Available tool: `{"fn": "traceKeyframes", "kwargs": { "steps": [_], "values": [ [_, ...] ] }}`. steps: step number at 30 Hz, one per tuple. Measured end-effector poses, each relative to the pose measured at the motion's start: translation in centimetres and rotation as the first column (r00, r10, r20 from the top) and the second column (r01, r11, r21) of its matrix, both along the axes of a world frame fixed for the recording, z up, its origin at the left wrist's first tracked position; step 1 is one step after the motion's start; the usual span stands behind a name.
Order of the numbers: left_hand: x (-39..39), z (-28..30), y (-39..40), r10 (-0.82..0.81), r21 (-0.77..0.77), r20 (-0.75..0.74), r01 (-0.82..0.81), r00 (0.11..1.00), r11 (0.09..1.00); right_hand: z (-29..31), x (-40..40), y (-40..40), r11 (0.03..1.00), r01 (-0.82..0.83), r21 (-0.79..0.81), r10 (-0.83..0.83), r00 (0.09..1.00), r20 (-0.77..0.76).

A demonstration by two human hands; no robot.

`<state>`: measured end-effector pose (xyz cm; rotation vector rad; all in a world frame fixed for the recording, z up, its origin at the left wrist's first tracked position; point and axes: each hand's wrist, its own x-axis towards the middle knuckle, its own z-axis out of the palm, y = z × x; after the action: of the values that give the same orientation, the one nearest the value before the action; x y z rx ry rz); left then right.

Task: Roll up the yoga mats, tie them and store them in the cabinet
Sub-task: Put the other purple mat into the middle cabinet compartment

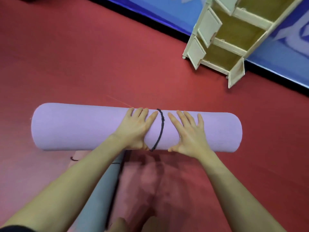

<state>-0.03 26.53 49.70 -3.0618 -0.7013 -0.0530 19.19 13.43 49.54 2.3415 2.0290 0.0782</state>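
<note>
A rolled lilac yoga mat (75,126) lies crosswise on the red floor, with a dark cord (160,129) tied round its middle. My left hand (136,128) rests on the roll just left of the cord, fingers spread over the top and thumb under the near side. My right hand (189,131) lies the same way just right of the cord. A cream cabinet (234,39) with open doors and bare compartments stands at the upper right.
A grey rolled mat (100,190) lies lengthwise under my left forearm, with a pink mat (80,156) beside it and a loose bit of dark cord (73,159). A blue wall padding (167,10) with a black base strip borders the floor behind the cabinet.
</note>
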Motion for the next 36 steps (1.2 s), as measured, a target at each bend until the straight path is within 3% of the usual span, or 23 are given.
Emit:
{"fn": "traceKeyframes", "kwargs": {
  "steps": [6, 13, 26, 32, 36],
  "values": [
    [6.2, 11.8, 1.8, -0.132, 0.082, 0.018, 0.130, 0.991, 0.988, 11.8, 4.3, -0.6, 0.991, 0.119, 0.057, -0.121, 0.992, 0.023],
    [16.7, 19.6, 3.9, -0.197, 0.169, 0.054, 0.185, 0.979, 0.968, 18.9, 13.9, 1.0, 0.977, 0.168, 0.130, -0.178, 0.982, 0.069],
    [42.9, 25.0, 11.3, -0.273, 0.190, 0.084, 0.254, 0.958, 0.948, 25.7, 39.1, 7.8, 0.969, 0.234, 0.085, -0.246, 0.954, 0.170],
    [53.1, 25.1, 18.9, -0.316, 0.212, 0.117, 0.287, 0.942, 0.934, 26.3, 48.9, 14.9, 0.982, 0.179, 0.058, -0.188, 0.955, 0.228],
    [59.7, 25.6, 26.2, -0.366, 0.233, 0.127, 0.331, 0.922, 0.914, 26.8, 54.6, 21.4, 0.972, 0.217, 0.093, -0.233, 0.945, 0.229]
  ]
}}
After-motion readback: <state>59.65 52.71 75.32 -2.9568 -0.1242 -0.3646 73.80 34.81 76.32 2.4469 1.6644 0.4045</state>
